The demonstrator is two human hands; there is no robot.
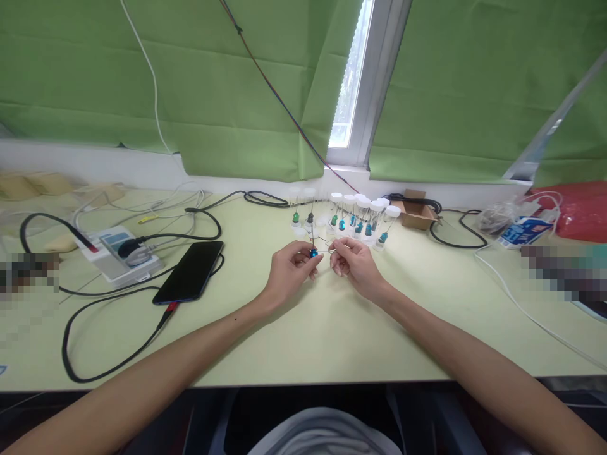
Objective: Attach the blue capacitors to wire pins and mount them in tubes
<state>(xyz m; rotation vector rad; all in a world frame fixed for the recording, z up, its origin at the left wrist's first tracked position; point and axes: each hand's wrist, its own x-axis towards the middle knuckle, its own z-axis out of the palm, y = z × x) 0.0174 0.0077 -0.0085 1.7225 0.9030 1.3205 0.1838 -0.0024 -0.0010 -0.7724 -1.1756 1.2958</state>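
Note:
Between the fingertips of my left hand is a small blue piece with a thin dark shaft that points upward. My right hand is closed in a pinch just to the right, on a thin wire-like piece that reaches toward the blue piece. Whether the two pieces touch is too small to tell. Behind my hands stand several clear tubes with white lids, holding green, teal or dark small parts with thin shafts. A clear tube with a green part stands left of that group.
A black phone with a plugged-in cable lies at left, near a white power strip. Black cables run along the back. An open cardboard box sits right of the tubes. A red bag and a blue-white packet lie farther right.

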